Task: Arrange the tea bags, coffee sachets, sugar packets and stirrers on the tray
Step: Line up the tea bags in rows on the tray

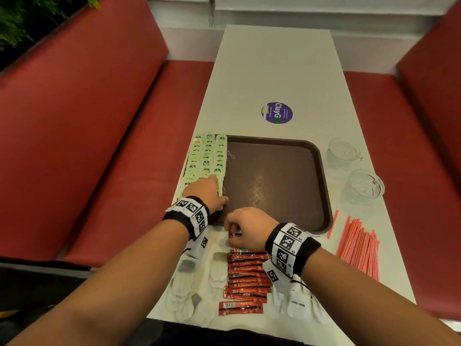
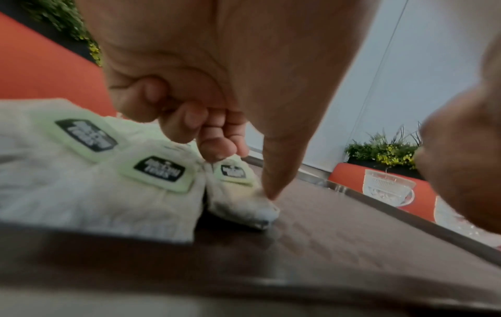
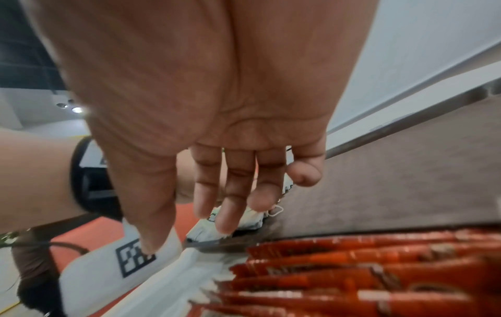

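A long white table [image 1: 274, 71] runs between red benches [image 1: 87, 121], a round purple sticker [image 1: 277, 112] at its middle. The sugar packets [image 1: 299, 303] are half hidden under the right wrist. The brown tray [image 1: 274, 176] holds rows of tea bags [image 1: 208, 156] along its left edge; the left hand [image 1: 208, 191] presses on them, thumb straight, fingers curled. At the tray's near edge the right hand [image 1: 245, 227] pinches a red coffee sachet [image 1: 235, 234] above the sachet row [image 1: 247, 278]. Stirrers [image 1: 359, 250] and two glass cups [image 1: 364, 184] lie along the table's right edge.
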